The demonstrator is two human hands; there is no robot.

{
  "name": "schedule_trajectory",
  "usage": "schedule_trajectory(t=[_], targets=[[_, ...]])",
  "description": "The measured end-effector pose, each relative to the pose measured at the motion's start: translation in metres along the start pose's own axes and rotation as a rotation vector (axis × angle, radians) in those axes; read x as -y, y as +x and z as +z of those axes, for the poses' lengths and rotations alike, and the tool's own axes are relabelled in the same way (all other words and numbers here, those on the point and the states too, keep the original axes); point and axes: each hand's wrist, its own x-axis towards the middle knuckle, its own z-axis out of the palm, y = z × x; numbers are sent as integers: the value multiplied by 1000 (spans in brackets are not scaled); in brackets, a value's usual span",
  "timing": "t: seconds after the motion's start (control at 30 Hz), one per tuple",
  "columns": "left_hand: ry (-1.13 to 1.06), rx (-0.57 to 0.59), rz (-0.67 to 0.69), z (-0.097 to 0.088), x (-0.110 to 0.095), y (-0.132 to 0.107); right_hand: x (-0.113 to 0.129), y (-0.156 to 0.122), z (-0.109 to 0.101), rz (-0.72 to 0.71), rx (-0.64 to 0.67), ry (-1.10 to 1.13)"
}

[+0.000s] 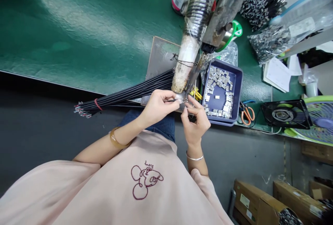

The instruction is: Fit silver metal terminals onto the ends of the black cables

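My left hand (161,106) pinches a thin black cable (170,100) between thumb and fingers. Close by, my right hand (196,119) has its thumb and fingertips drawn together at a tiny shiny metal piece; exactly what they grip is too small to make out. Both hands meet just below the tip of a dark metal tool (195,72) and the whitish end of a ribbed hose (188,50). A bundle of black cables (130,88), tied with a red band, lies to the left. At right stands a blue bin (238,91) holding many small metal connectors (220,77).
A grey board (160,57) lies under the cables on the green table (78,37). Orange-handled pliers (247,114), a black fan (286,114), a paper pad (278,74) and bagged metal parts (270,41) sit to the right. Cardboard boxes (255,197) stand on the floor.
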Motion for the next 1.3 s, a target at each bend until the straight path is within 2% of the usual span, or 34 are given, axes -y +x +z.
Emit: schedule_trajectory(t=[0.13, 0.3, 0.63, 0.83, 1.07, 1.23, 1.3], targets=[[-16, -5, 2, 0, -1, 0, 3, 3, -1, -14, -8, -42], [-29, 62, -34, 0, -3, -1, 1, 1, -1, -7, -19, -75], [75, 13, 14, 0, -8, -4, 7, 7, -2, -14, -20, -88], [67, 126, -27, -1, -7, -5, 5, -2, -6, -6, -12, -77], [37, 131, -31, 0, -5, -4, 2, -2, -8, -21, 3, -105], [-39, 292, -112, -8, -11, -4, -3, 0, -14, -137, 128, -104], [-36, 322, -108, -10, -15, -7, -5, -1, -15, -107, 115, -62]])
